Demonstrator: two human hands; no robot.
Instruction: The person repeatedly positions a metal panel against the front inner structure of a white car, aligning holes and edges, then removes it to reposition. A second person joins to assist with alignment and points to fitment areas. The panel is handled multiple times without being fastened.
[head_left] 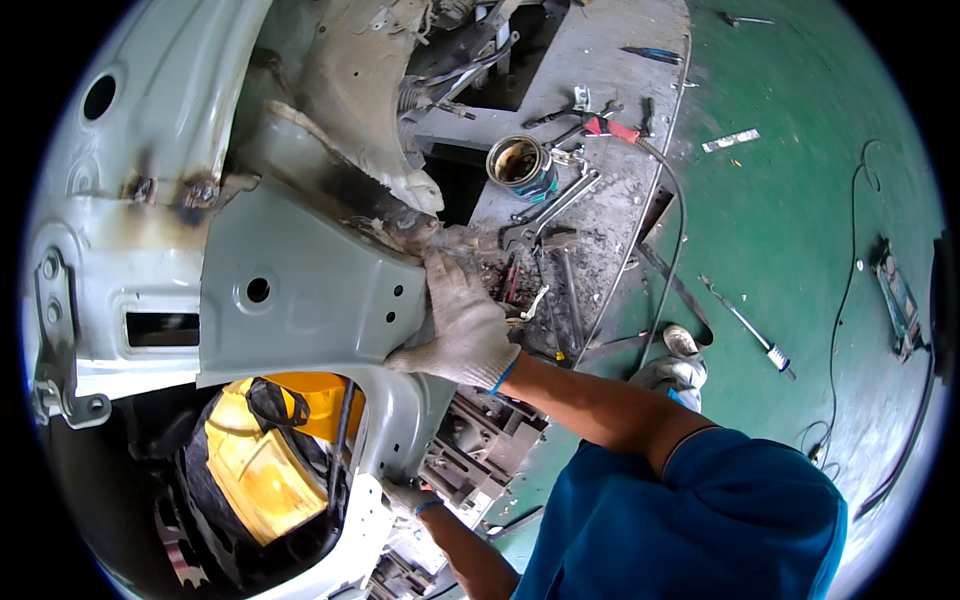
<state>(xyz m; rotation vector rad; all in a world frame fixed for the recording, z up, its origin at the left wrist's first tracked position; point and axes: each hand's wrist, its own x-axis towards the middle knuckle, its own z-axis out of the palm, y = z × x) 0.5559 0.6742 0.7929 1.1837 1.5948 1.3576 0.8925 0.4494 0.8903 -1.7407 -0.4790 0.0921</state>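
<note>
My right hand [463,325], in a white knit glove, spans the right end of a pale grey-green metal panel [310,285]. Its fingers reach up along the panel's end and its thumb lies at the lower edge. The panel has several round holes and sits against the vehicle body, below scorched, bare metal [375,205]. Lower down, my gloved left hand [408,497] is closed on the edge of the pale door frame [372,540]; some of its fingers are hidden behind that edge.
An open paint can [518,163], an adjustable wrench [535,225], a hammer [565,265] and a red-handled torch [610,128] lie on the grey platform [610,200]. Yellow plastic parts [265,475] sit inside the door opening. A hose and cable [850,270] cross the green floor.
</note>
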